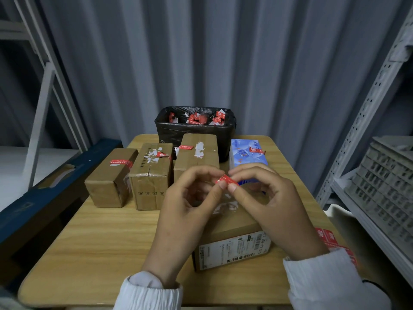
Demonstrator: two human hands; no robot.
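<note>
I see the left hand (187, 204) and right hand (268, 202) pinching one red sticker (226, 180) above the near box (232, 247). Behind stand three brown boxes (152, 175), a blue pack (245, 153) and a black bin (169, 133) on the wooden table (100, 242); grey wall (223, 52) beyond.

The print on the red sticker (226, 180) pinched between the left hand (185, 211) and right hand (270, 206) is too small to read, and just beneath that grip they hide most of the top of the cardboard box (232, 249).
</note>
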